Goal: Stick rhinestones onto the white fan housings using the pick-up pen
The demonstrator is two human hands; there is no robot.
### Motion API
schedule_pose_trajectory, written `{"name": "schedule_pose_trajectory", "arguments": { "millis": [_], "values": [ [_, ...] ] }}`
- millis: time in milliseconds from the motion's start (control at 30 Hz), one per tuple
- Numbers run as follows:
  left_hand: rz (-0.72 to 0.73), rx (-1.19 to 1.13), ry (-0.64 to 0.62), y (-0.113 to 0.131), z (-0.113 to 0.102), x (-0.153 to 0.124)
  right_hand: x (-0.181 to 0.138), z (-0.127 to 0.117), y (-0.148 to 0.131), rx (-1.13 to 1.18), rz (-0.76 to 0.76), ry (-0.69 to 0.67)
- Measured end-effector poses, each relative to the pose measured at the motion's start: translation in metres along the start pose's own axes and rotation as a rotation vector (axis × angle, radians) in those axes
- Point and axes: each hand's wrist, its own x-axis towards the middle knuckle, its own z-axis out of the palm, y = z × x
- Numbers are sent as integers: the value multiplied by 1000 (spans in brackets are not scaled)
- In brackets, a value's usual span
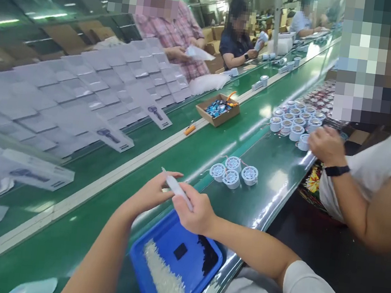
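My right hand [196, 211] is closed round a slim white tool [178, 191] with a thin pointed tip, slanting up to the left. Just left of it, my left hand [152, 191] has its fingers stretched and apart, with nothing visible in them; the tool's tip overlaps it in view, and I cannot tell whether they touch. Below both hands lies a blue tray [137, 253]. It holds a heap of small whitish pieces [165, 278], a black square piece [180, 251] and a pile of small black pieces [208, 257].
Several round white fan-like parts [231, 178] with wires stand ahead, and more [297, 132] sit by a co-worker's hand [327, 146] at right. A cardboard box [216, 120] of small blue parts and an orange-handled tool [190, 129] lie across. White printed boxes [114, 137] cover the left.
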Motion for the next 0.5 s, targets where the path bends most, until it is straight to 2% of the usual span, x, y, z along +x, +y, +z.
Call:
{"name": "schedule_pose_trajectory", "arguments": {
  "millis": [100,167,267,333,400,500],
  "values": [
    [-201,95,53,-29,-18,-47,-1,2,2,58,19,-100],
    [-333,164,39,-46,-21,-79,-2,4,4,83,25,-150],
    [-520,188,-37,-58,-11,-122,-5,5,4,88,13,-226],
    [-573,152,-13,-55,2,-147,-7,3,5,56,4,-277],
    [-567,133,118,-47,16,-170,-8,0,7,6,-1,-311],
    [-576,85,388,-36,39,-202,-8,-1,13,-21,12,-332]
  ]
}}
